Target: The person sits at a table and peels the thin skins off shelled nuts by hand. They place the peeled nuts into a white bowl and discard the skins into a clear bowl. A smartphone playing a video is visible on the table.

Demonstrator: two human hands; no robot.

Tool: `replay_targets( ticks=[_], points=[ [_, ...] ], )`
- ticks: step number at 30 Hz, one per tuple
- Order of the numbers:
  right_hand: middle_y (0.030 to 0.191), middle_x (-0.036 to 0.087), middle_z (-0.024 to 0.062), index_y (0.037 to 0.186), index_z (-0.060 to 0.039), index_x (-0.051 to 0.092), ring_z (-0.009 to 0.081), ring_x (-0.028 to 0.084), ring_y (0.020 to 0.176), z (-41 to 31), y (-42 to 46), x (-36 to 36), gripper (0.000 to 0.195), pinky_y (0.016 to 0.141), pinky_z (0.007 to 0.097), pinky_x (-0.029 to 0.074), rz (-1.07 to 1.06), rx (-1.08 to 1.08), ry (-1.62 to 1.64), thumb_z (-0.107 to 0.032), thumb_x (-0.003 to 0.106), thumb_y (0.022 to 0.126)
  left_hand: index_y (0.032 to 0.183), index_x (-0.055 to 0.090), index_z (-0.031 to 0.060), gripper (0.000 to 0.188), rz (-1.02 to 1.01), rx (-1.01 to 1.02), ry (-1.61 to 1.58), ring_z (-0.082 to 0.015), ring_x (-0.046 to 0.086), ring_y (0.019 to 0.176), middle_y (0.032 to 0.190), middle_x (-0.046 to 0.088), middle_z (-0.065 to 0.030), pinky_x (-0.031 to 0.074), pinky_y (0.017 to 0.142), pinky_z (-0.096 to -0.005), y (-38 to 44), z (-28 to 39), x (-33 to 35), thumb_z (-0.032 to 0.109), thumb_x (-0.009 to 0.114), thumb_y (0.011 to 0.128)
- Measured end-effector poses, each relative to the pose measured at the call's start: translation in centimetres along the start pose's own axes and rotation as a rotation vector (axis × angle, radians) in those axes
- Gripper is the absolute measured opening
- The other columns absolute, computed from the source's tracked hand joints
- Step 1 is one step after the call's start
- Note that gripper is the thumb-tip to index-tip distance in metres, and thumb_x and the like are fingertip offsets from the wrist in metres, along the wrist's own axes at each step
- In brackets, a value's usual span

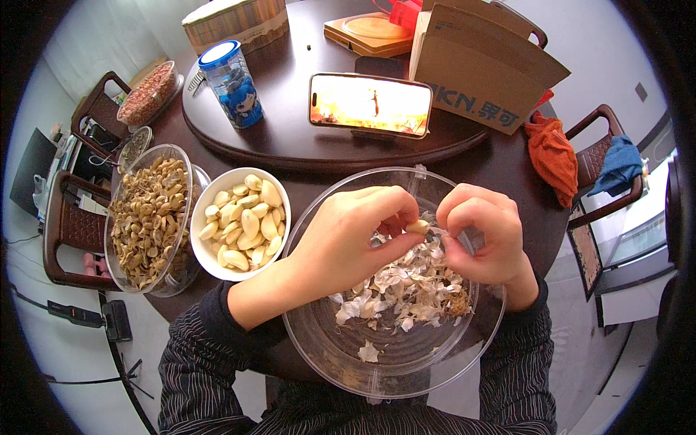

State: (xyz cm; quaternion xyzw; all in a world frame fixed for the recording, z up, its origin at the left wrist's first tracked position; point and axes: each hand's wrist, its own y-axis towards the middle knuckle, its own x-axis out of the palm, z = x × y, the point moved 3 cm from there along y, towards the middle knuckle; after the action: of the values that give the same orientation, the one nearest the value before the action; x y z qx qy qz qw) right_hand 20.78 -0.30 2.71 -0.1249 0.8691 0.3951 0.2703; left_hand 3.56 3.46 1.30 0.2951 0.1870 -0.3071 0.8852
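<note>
My left hand (348, 236) pinches a garlic clove (417, 227) between thumb and fingers, with the clove's tip poking out to the right. Close beside it, my right hand (481, 234) grips a thin, pale strip of garlic skin (436, 231) between thumb and forefinger. Both hands are above a clear plastic bowl (348, 375), whose bottom is strewn with papery garlic skins (402, 293) and a brown tuft of roots (458, 303). To the left of my left hand stands a white bowl (198, 247) filled with peeled garlic cloves (249, 223).
A clear bowl of peanut shells (149, 217) is at the left. Behind, a dark turntable (288, 147) bears a lit phone (371, 106), a blue-lidded cup (234, 87) and a cardboard box (484, 70). An orange cloth (552, 155) hangs at the right, near a chair (603, 163).
</note>
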Motion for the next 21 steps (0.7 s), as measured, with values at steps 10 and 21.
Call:
replay_targets(
  ticks=[10, 21],
  points=[
    [0.084, 0.055, 0.0105, 0.082, -0.0018, 0.056, 0.0246, 0.057, 0.073, -0.14, 0.26, -0.33, 0.024, 0.065, 0.0300, 0.047, 0.117, -0.013, -0.025, 0.010, 0.060, 0.062, 0.097, 0.063, -0.0014, 0.021, 0.010, 0.035, -0.015, -0.0139, 0.063, 0.070, 0.080, 0.064, -0.0086, 0.051, 0.064, -0.0252, 0.04, 0.00, -0.06, 0.005, 0.070, 0.078],
    [0.081, 0.058, 0.0093, 0.081, -0.0013, 0.058, 0.0225, 0.059, 0.072, 0.55, 0.12, 0.10, 0.016, 0.063, 0.0310, 0.049, -0.018, 0.073, -0.002, 0.001, 0.070, 0.071, 0.096, 0.065, -0.0031, 0.014, -0.040, -0.047, -0.166, -0.0150, 0.067, 0.072, 0.080, 0.067, -0.0101, 0.052, 0.063, -0.0247, -0.20, -0.42, 0.14, 0.003, 0.065, 0.083]
  ],
)
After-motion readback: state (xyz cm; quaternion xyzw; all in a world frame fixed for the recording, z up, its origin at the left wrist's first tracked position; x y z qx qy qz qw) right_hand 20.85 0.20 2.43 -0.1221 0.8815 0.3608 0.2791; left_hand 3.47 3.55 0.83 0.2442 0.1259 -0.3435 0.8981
